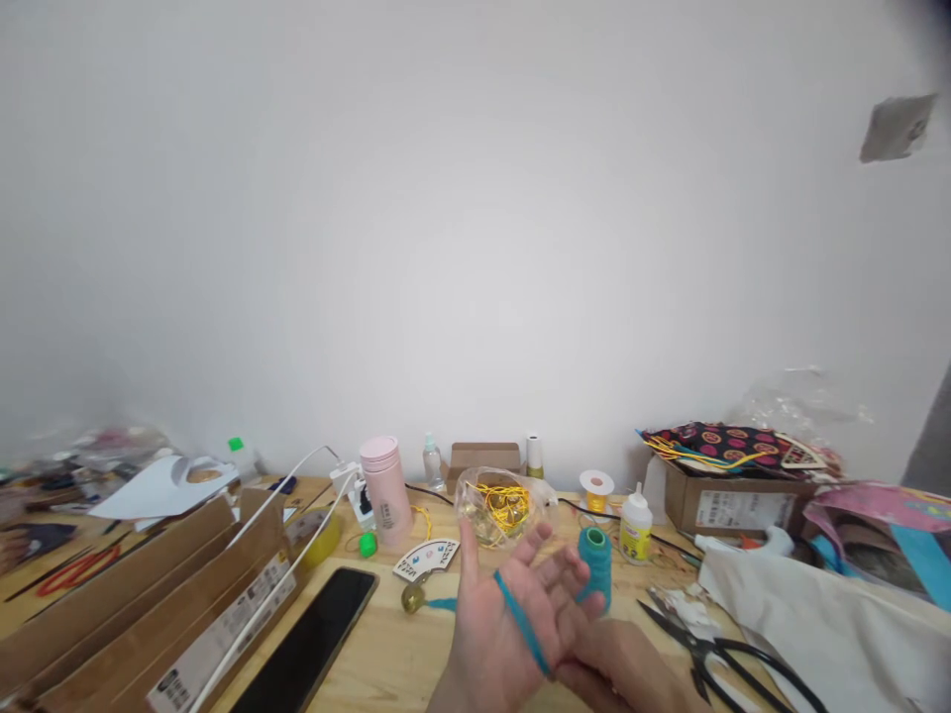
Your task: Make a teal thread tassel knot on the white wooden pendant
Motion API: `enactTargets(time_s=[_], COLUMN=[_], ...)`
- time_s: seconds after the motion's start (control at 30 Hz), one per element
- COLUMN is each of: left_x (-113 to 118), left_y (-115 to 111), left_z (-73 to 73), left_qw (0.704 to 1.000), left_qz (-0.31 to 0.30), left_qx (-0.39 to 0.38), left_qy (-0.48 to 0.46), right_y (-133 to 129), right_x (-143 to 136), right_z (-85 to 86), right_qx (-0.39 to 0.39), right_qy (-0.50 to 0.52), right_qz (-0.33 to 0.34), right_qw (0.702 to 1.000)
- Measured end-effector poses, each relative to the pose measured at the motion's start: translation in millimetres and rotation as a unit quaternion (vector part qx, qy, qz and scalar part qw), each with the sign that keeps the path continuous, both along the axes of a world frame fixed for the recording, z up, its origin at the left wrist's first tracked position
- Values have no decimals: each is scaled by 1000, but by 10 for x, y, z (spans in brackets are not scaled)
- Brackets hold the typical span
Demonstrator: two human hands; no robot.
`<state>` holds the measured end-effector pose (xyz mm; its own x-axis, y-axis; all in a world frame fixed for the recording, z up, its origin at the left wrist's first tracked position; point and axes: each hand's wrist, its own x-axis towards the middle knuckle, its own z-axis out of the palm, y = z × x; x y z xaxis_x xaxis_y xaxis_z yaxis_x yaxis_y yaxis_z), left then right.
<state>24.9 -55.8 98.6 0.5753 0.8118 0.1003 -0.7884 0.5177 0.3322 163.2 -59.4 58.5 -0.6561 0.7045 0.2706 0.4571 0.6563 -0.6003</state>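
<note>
My left hand [505, 619] is raised palm up with its fingers apart, low in the middle of the view. A teal thread [522, 622] runs across its palm. Against the lower edge of that palm, my right hand [616, 659] is closed, its fingertips at the thread's end and partly hidden. Left of my left hand, a gold bell [413, 597] with a teal strand lies on the table, below a white fan-shaped card [427, 560]. Behind my right hand stands a teal thread spool [596, 566].
A black phone [308, 639] and open cardboard box [170, 614] lie left. Black scissors [709, 649] and white cloth [824, 624] lie right. Behind stand a pink bottle [386, 490], a bag of yellow cord [501, 507] and a glue bottle [636, 525].
</note>
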Motion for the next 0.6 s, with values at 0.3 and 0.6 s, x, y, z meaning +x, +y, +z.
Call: enactTargets(time_s=[0.3, 0.6], left_x=[-7, -186], left_y=[324, 248], left_z=[-199, 215], left_qw=[993, 974], left_qz=[117, 207], left_qx=[-18, 83], left_qy=[19, 29], right_y=[248, 591], right_x=[93, 156], right_z=[244, 538], right_qx=[87, 133], right_qy=[-114, -22], right_qz=[-85, -91], right_qw=[986, 987])
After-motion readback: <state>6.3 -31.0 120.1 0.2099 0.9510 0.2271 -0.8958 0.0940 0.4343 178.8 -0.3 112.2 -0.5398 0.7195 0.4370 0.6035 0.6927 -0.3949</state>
